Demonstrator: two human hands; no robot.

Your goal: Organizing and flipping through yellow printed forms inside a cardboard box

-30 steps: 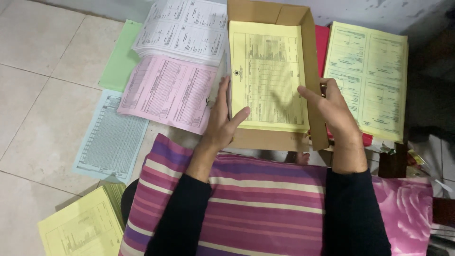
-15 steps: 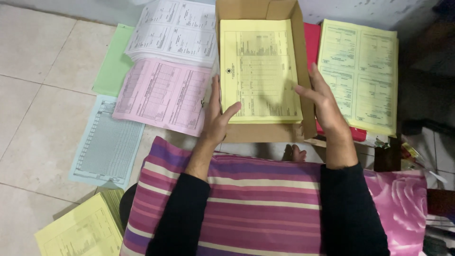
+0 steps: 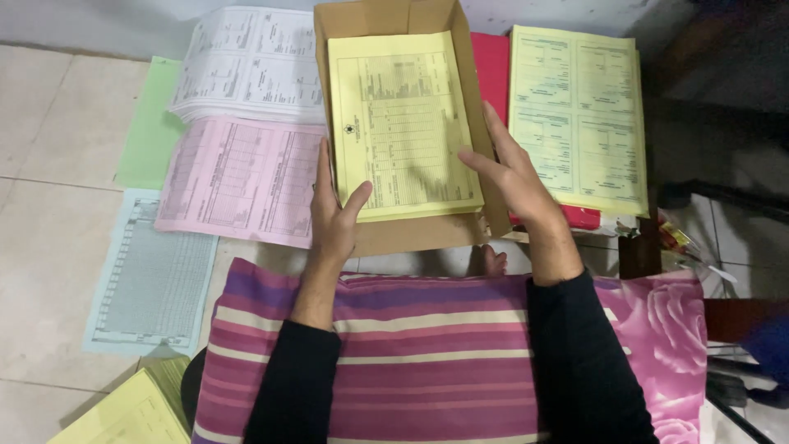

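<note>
Scanning from the frame's left edge, I note a pale blue form sheet (image 3: 152, 275) on the floor tiles (image 3: 49, 205), a green sheet (image 3: 148, 123), then a pink form stack (image 3: 238, 177) below a white form stack (image 3: 251, 62). At centre, my left hand (image 3: 333, 218) lies open against the yellow form stack (image 3: 403, 123) inside the cardboard box (image 3: 411, 234), thumb on its lower corner. My right hand (image 3: 514, 177), fingers spread, touches the stack's right edge, gripping nothing. Judgement: square the stack with even pressure from both palms. Upper right lies a second yellow stack (image 3: 575, 115).
</note>
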